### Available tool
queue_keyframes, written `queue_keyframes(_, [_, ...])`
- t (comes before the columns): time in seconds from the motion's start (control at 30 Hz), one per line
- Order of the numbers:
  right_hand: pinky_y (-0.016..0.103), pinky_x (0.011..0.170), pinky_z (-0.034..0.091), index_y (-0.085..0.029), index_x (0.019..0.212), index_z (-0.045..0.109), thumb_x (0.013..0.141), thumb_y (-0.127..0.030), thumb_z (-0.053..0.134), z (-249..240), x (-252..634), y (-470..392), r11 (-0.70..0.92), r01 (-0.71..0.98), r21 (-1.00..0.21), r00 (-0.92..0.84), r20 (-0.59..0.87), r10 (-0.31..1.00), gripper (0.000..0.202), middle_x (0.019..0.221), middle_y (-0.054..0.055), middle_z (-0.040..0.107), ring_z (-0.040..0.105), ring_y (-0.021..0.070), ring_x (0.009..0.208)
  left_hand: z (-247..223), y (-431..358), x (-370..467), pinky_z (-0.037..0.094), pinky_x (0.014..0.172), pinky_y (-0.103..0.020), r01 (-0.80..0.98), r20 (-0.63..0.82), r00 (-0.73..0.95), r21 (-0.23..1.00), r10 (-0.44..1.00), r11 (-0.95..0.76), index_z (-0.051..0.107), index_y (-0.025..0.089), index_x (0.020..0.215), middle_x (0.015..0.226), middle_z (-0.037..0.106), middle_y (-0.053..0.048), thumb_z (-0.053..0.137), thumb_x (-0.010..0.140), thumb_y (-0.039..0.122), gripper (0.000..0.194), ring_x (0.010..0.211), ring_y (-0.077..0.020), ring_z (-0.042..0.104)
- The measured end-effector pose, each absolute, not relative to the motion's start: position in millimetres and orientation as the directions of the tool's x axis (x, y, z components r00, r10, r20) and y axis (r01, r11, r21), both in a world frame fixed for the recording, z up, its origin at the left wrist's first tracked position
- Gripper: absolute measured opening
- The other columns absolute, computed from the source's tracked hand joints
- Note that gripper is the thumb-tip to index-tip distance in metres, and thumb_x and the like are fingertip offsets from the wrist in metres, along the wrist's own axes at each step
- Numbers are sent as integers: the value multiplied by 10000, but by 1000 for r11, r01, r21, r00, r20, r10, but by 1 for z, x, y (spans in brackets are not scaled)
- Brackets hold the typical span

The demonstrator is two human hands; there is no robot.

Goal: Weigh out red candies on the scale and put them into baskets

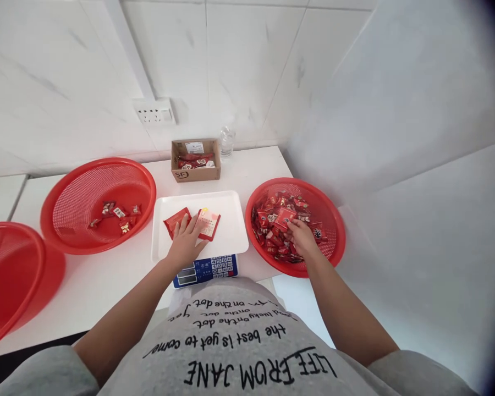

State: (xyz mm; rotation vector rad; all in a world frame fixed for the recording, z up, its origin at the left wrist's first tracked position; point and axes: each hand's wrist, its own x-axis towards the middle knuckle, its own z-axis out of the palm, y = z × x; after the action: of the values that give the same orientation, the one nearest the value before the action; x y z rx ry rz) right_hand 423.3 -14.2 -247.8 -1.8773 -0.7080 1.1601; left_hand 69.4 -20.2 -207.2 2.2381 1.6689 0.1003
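My left hand [186,237] lies with fingers spread over the white tray of a scale [231,242], its fingertips touching two flat red packets. One red packet [174,221] is partly under the fingers. The other, a packet with a pale printed face [210,224], lies just to the right. My right hand [302,236] reaches into a red mesh basket [337,242] heaped with small red wrapped packets [274,242]. Between its thumb and fingers is a square red packet [285,218], held above the heap.
The scale's blue keypad panel [206,270] faces me below the tray. Behind stands a cardboard box [198,175] with red packets inside, beside a clear plastic cup [227,142]. A red basket [72,187] with several packets and another red basket [8,291] stand left. Walls bound the back and right.
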Motion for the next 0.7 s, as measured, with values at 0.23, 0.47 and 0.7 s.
queue_keyframes(0.23, [179, 493, 474, -213, 820, 558, 662, -239, 650, -219, 399, -3, -425, -228, -876, 430, -483, 763, 185, 659, -59, 578, 527, 73, 524, -210, -17, 74, 116, 1112, -553, 929, -205, 332, 238, 921, -282, 378, 215, 1374, 1494, 295, -61, 445, 871, 394, 539, 1397, -314, 117])
queue_keyframes(0.47, [178, 506, 471, -207, 824, 571, 656, -257, 661, -203, 383, -3, -435, -189, -880, 372, -474, 798, 197, 718, -47, 590, 550, 76, 579, -209, -21, 65, 141, 1104, -550, 951, -124, 232, 236, 965, -198, 396, 182, 1367, 1490, 291, -109, 450, 869, 397, 545, 1395, -336, 100])
queue_keyframes(0.7, [186, 523, 466, -198, 931, 598, 731, -297, 601, -191, 332, 6, -430, 39, -902, 182, -417, 891, 223, 850, 6, 654, 600, 95, 651, -207, -31, 61, 115, 1098, -574, 944, -176, 253, 261, 951, -202, 488, 253, 1308, 1506, 256, -92, 533, 833, 366, 491, 1392, -353, 95])
